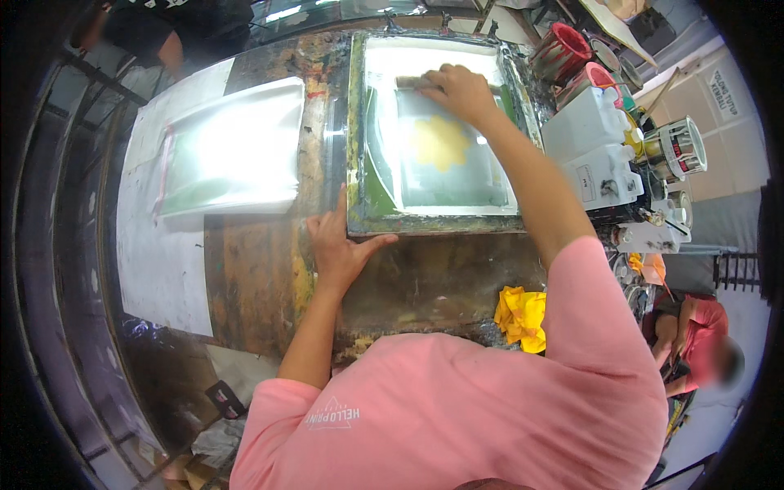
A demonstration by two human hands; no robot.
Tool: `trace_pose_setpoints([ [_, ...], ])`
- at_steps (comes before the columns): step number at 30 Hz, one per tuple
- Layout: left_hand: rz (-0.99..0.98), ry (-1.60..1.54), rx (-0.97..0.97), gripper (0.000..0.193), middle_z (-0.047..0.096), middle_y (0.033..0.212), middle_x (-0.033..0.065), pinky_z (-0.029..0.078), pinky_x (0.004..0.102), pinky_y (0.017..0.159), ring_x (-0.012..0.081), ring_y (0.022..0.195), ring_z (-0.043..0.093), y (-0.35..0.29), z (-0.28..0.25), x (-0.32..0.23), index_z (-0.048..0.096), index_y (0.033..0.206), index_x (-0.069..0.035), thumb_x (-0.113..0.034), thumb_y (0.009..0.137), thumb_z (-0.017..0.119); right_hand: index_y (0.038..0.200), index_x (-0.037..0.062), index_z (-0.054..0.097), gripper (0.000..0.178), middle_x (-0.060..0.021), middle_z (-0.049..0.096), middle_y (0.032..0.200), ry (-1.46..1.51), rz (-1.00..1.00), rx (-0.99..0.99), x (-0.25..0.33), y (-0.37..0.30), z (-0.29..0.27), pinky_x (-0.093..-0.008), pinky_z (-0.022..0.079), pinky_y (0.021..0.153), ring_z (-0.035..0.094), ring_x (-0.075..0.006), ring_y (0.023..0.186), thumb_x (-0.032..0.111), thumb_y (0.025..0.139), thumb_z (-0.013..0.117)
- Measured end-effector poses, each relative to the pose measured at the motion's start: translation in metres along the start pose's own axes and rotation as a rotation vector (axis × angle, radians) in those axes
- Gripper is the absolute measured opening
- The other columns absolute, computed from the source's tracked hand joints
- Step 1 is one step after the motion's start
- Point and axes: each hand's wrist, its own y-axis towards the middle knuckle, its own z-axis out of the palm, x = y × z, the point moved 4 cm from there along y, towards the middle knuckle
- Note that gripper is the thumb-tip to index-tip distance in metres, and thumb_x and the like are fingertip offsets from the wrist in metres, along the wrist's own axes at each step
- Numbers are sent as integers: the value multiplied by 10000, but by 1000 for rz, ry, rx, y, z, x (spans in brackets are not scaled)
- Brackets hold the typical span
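Observation:
A screen printing frame (434,224) lies flat on the table, its mesh showing a yellow flower-like shape (438,142) with green areas around it. My right hand (459,90) is closed over a squeegee (406,82) near the far end of the mesh; the hand covers most of its handle. At the frame's near left corner rests my left hand (336,249). Its forefinger stretches along the side and its thumb along the front edge, with the fingers apart. To the left lies a stack of clear, shiny sheets (233,147), partly washed out by glare.
White paper (163,253) covers the stained wooden table's (253,269) left part. White jugs (590,175), a paint-streaked can (676,149) and red-pink pots (562,53) crowd the right side. A crumpled yellow cloth (521,317) lies nearer me. Other people are at the far left and right.

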Motion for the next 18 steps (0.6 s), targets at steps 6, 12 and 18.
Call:
trace_pose_setpoints([
  [6,4,-5,-24,1226,624,857,88,381,407,855,254,836,513,-2,2,1,526,1563,8,-757,667,864,1147,170,742,395,-73,684,1002,0,5,91,82,-111,-55,-488,583,715,703,-302,943,521,979,675],
  [12,-17,-44,-25,1151,695,994,140,440,441,951,296,914,552,0,-7,-10,527,1551,26,-658,709,915,1033,43,656,416,-134,680,1014,60,58,138,137,-171,-110,-454,599,727,700,-344,950,449,969,717],
  [18,-214,-702,-109,1055,691,1331,235,446,438,1139,332,1314,572,32,-31,-45,465,1552,106,-470,808,942,1109,69,689,368,-125,687,1043,-106,-20,-97,149,-150,-168,-528,482,994,651,-309,1075,409,967,701],
])
